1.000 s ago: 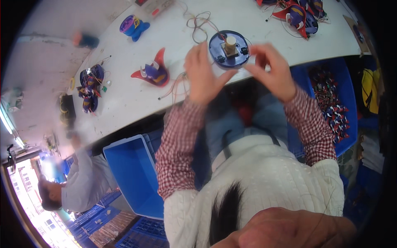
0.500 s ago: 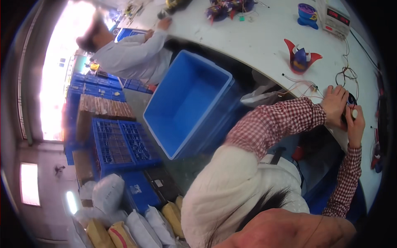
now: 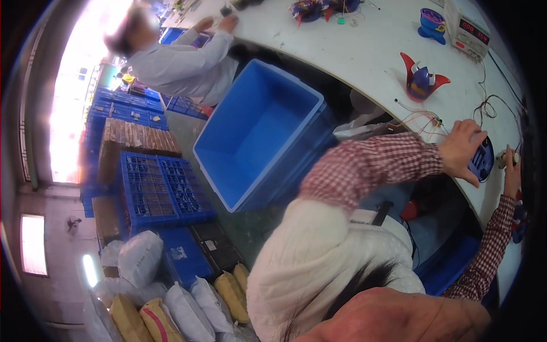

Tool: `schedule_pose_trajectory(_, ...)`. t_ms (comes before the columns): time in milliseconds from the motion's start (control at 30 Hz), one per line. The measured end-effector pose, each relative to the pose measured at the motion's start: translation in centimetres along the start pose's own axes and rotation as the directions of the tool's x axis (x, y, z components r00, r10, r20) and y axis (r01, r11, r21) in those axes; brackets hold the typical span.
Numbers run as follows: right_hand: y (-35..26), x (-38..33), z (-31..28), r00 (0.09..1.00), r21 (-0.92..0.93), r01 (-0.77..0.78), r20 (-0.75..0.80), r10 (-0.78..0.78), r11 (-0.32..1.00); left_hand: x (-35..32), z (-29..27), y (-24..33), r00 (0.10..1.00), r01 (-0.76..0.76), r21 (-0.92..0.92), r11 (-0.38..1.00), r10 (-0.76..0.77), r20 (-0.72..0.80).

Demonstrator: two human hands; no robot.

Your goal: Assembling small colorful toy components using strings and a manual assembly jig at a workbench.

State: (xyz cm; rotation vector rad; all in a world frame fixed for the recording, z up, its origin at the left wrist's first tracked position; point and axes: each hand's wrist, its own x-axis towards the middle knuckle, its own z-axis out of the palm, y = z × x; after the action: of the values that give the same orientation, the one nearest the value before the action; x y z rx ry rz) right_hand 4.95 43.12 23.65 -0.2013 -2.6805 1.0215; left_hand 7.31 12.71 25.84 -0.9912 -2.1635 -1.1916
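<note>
On the white workbench (image 3: 376, 62), at the right, my left hand (image 3: 460, 149) grips the edge of a dark blue rounded plastic part (image 3: 484, 161) between thumb and fingers. Its inner side shows small raised details. Just right of it, my right hand (image 3: 512, 174) pinches a small round, pale and metallic-looking piece (image 3: 502, 158), too small to name surely. The two pieces are apart. Thin red and white wires with a small connector (image 3: 436, 121) lie beside my left hand. Farther off stands a purple toy figure with red wings (image 3: 420, 82).
A power supply with a red display (image 3: 470, 31) and a blue toy cup-shaped piece (image 3: 432, 27) stand far right. Below the bench edge is a large blue bin (image 3: 250, 137). A co-worker in a pale coat (image 3: 176, 71) works at the far left. Crates (image 3: 165, 188) and sacks (image 3: 188, 308) fill the left.
My right hand has moved right, away from my left hand, with the small round piece. The blue part's inner side now shows. The whole view has shifted slightly.
</note>
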Motion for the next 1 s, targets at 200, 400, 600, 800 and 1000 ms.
schedule_pose_trajectory(200,4.5,0.3,-1.8,0.988,-0.173,-0.151,-0.065,0.141,0.973,-4.9,-9.6,-3.5,0.938,0.143,-0.031,0.989,-0.145,-0.316)
schedule_pose_trajectory(400,-7.1,-6.0,0.7,0.903,0.234,0.039,-0.424,0.066,0.972,-5.3,-16.1,-9.7,0.77,0.622,-0.031,0.782,-0.619,-0.158)
schedule_pose_trajectory(600,-22.4,-10.0,4.8,0.915,0.243,0.339,0.14,-0.379,0.909,-1.5,-15.0,-10.8,0.773,0.632,0.005,0.775,-0.632,0.061)
schedule_pose_trajectory(800,-23.9,-7.2,12.3,0.898,-0.283,0.421,0.264,-0.352,0.862,0.4,-12.8,-10.1,0.77,0.618,0.159,0.77,-0.634,0.075)
schedule_pose_trajectory(1000,-24.0,-6.9,11.9,0.897,-0.32,0.296,0.418,-0.146,0.9,1.1,-12.2,-8.5,0.732,0.674,-0.241,0.698,-0.674,0.096)
